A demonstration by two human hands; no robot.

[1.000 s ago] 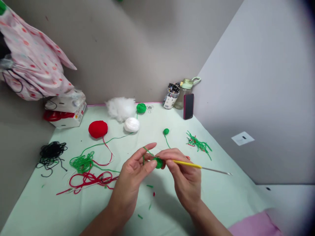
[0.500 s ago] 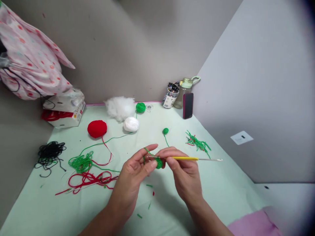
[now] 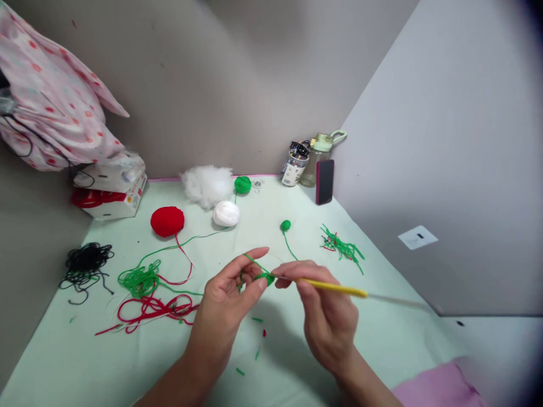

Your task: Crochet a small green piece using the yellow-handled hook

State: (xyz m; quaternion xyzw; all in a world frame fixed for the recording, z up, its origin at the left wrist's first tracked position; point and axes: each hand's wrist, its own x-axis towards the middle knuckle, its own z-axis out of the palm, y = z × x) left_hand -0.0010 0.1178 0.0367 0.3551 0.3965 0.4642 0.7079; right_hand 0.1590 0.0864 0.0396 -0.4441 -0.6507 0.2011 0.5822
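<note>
Just on the near side of the hands, I see green snippets [image 3: 240,371] on the pale cloth [image 3: 394,339]. The left hand [image 3: 227,299] pinches a small green crochet piece [image 3: 266,278] between thumb and fingers; the right hand [image 3: 328,308] grips a yellow-handled hook [image 3: 333,287], one end at that piece. Left of the left hand lies a green yarn tangle [image 3: 139,280]. Beyond both hands sit a small green ball [image 3: 285,225], a white ball [image 3: 226,214] and, furthest, a bottle [image 3: 311,168].
</note>
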